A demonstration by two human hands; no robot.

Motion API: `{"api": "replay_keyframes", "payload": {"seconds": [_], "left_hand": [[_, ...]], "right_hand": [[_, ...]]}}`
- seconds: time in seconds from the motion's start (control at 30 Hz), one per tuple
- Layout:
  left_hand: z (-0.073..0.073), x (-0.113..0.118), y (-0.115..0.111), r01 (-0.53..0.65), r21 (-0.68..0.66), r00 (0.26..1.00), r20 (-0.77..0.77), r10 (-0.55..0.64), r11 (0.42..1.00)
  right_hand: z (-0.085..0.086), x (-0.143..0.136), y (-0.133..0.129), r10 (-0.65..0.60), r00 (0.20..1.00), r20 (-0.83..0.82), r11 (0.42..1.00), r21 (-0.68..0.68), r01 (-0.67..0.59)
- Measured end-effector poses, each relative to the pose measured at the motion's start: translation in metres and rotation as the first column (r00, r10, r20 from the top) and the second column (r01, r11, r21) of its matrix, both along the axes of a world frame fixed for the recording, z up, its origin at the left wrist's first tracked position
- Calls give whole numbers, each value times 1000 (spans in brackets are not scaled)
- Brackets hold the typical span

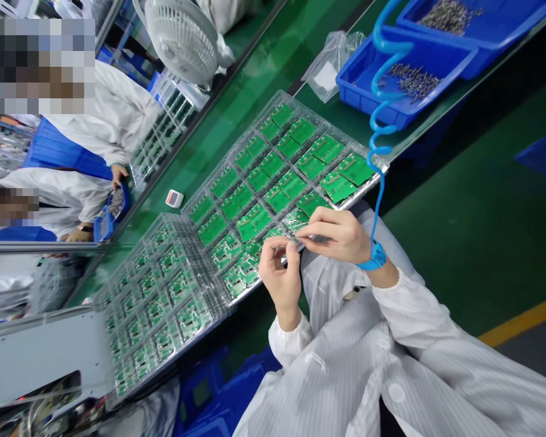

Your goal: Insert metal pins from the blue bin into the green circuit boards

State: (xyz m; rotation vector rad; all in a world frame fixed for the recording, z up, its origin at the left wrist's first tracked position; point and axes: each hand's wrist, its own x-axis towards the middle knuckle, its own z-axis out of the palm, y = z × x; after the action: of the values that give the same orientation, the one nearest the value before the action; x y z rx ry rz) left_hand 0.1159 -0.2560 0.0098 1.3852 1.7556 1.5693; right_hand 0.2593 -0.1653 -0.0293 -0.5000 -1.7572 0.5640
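Observation:
My left hand is pinched, thumb against fingers, at the near edge of a clear plastic tray of green circuit boards. My right hand, wearing a blue wrist strap, is pinched close beside it, the fingertips of both nearly meeting. Whatever small thing lies between the fingertips is too tiny to make out. Boards nearest my left hand carry small parts; those farther up the tray look mostly bare. A blue coiled cord runs from the strap up past the tray.
Blue bins of small metal parts stand at the upper right, by a clear plastic bag. Stacked trays of boards lie left. A small white device rests on the green bench. Beyond are a fan and co-workers in white sleeves.

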Motion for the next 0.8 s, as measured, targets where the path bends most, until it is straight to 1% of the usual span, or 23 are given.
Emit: {"api": "replay_keyframes", "payload": {"seconds": [0.1,0.27,0.4,0.6,0.8], "left_hand": [[-1,0,0,1,-4,1000,-11,-1,1000],[-2,-1,0,-1,-8,1000,-29,0,1000],[-2,-1,-1,6,-6,999,-34,-6,1000],[-2,-2,-1,2,-30,998,-61,-3,1000],[-3,-2,0,2,-29,999,-53,-4,1000]], "right_hand": [[2,-1,-1,-9,1000,4,1000,5,9],[5,-1,1,-13,999,-37,1000,11,14],[4,0,2,-20,997,-75,999,36,23],[4,1,0,-21,993,-119,999,21,23],[5,0,1,1,997,-79,1000,14,0]]}}
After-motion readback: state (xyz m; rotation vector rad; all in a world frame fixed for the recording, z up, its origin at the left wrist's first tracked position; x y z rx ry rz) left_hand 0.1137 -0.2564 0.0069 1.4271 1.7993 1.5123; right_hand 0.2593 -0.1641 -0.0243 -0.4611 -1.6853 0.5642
